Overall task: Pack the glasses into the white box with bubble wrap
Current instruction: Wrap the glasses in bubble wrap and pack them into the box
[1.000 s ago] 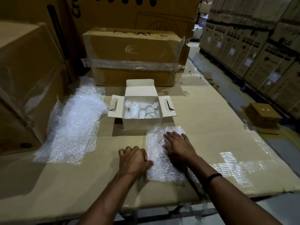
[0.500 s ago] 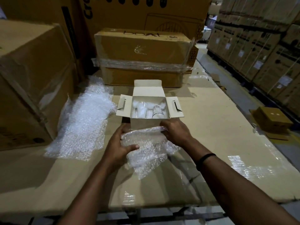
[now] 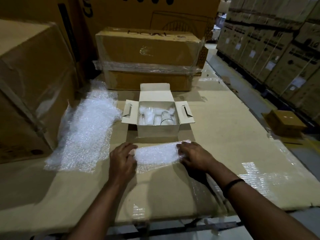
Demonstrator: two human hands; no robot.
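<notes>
The bubble wrap (image 3: 155, 153) is gripped endwise by the left hand (image 3: 123, 160) and right hand (image 3: 194, 156) at 6 o'clock of the white box (image 3: 157, 131), apparently folded to cushion the glasses (image 3: 166, 116).

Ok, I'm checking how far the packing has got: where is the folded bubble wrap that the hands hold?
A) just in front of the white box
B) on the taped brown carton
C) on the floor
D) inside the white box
A: the left hand and right hand hold the folded bubble wrap on the near side of the open white box.
</notes>
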